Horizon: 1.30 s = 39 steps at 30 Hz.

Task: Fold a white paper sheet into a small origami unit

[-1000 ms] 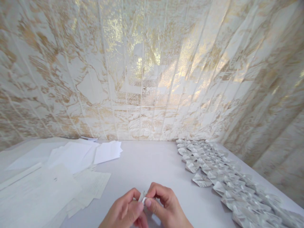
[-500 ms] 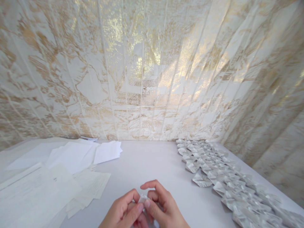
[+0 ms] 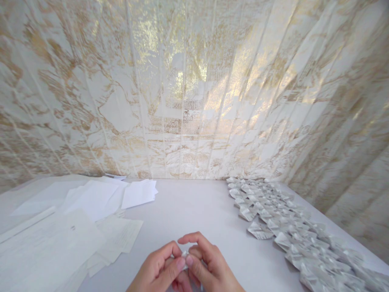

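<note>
Close together at the bottom middle, my left hand and my right hand pinch one small piece of folded paper. It is whitish, and only its upper tip shows between the two thumbs; the fingers hide most of it. My right index finger arches over the top without pressing on the paper. On the right of the white table, several folded paper pieces with grey print lie in overlapping rows. The nearest single one is a loose-edged folded piece beyond my right hand.
White blank sheets lie at the back left, beside a small stack of white paper. Printed sheets and smaller printed slips spread nearer on the left. A wall with gold-patterned covering borders the table's back and right.
The folded paper's tip shows less and sits lower between my thumbs. My right index finger has shifted slightly. The view has moved a little; the papers on the table stay put.
</note>
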Each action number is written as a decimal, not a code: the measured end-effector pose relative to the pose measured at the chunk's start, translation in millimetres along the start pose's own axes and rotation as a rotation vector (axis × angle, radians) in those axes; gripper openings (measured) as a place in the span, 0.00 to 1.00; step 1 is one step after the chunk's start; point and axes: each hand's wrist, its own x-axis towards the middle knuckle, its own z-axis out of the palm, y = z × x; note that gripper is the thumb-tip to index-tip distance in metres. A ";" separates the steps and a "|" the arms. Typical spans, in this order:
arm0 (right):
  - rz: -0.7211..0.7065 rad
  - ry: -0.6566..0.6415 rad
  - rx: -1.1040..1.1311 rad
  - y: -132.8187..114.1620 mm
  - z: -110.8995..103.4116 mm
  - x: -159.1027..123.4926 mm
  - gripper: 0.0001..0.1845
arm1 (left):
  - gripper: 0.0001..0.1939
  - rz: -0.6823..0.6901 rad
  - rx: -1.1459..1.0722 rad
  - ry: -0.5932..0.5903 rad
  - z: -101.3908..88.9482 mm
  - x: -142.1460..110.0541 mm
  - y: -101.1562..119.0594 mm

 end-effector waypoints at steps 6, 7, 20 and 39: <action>0.043 0.008 0.087 4.5 2.8 0.5 0.29 | 0.25 0.034 0.050 0.030 -1.0 0.2 -2.7; 0.044 0.011 0.102 4.2 3.1 0.5 0.29 | 0.24 0.039 0.063 0.032 -1.3 0.1 -3.4; -0.028 0.093 -0.023 12.0 -0.5 -1.9 0.23 | 0.24 0.063 0.042 0.095 -4.0 1.3 -3.2; -0.074 0.214 -0.280 -9.2 -6.1 0.8 0.18 | 0.19 0.173 0.205 0.257 -9.5 1.3 -6.0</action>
